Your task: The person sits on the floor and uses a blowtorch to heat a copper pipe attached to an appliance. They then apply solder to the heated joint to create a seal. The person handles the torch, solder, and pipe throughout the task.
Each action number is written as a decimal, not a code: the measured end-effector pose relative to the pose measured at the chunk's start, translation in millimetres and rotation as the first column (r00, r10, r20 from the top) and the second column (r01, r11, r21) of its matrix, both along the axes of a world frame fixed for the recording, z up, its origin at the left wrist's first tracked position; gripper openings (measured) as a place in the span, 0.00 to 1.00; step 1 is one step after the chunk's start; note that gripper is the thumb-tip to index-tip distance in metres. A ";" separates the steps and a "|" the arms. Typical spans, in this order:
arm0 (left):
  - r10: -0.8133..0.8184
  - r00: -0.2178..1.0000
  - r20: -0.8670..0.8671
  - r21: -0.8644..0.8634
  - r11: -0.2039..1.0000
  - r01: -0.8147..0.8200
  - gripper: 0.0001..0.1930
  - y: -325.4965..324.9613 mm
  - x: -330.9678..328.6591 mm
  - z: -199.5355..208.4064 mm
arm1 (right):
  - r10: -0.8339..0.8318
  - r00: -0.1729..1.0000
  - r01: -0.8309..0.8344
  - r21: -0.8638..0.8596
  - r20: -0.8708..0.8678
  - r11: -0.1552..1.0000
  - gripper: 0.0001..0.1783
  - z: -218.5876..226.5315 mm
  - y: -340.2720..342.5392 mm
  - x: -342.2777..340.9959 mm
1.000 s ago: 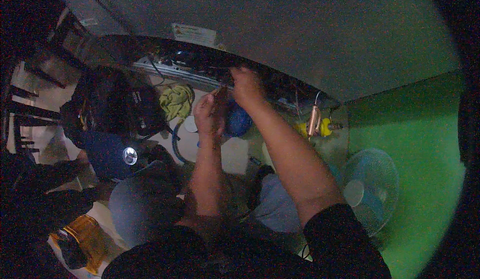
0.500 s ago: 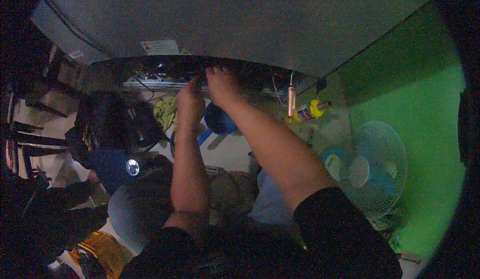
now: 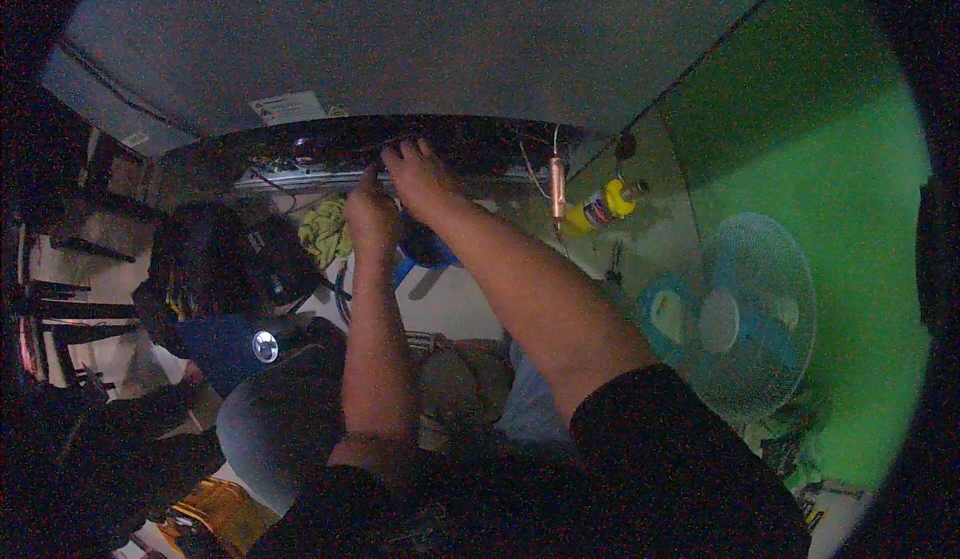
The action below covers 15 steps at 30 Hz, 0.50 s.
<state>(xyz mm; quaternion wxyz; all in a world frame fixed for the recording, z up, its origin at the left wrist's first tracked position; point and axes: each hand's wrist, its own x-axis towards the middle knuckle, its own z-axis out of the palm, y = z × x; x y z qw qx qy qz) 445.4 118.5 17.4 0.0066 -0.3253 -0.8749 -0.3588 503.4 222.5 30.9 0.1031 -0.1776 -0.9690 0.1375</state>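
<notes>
One left hand point(image 3: 372, 221) and one right hand point(image 3: 424, 181) are held close together at a dark opening point(image 3: 490, 147). Whether anything is pinched cannot be told

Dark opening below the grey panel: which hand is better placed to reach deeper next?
Right, probably: the right hand overlaps the dark opening; the left hand sits lower in view, near its edge.

Cloth point(image 3: 325, 231) left of hands point(image 3: 424, 183), fan point(image 3: 720, 321) right
</notes>
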 end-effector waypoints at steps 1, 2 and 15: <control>-0.016 1.000 0.002 0.020 1.000 0.016 0.21 -0.2 -5.4 -2.0 | -0.024 1.000 0.024 -0.035 0.002 0.999 0.23 2.6 -1.0 2.9; -0.027 1.000 0.002 -0.009 1.000 0.027 0.21 -0.7 -10.3 -2.8 | -0.048 0.999 0.048 -0.071 0.003 0.996 0.23 6.8 -4.6 4.8; 0.216 0.956 0.197 0.397 0.874 -0.280 0.15 -66.0 -30.5 113.9 | 0.416 0.851 -0.295 -0.364 0.321 0.884 0.13 171.9 -18.0 135.8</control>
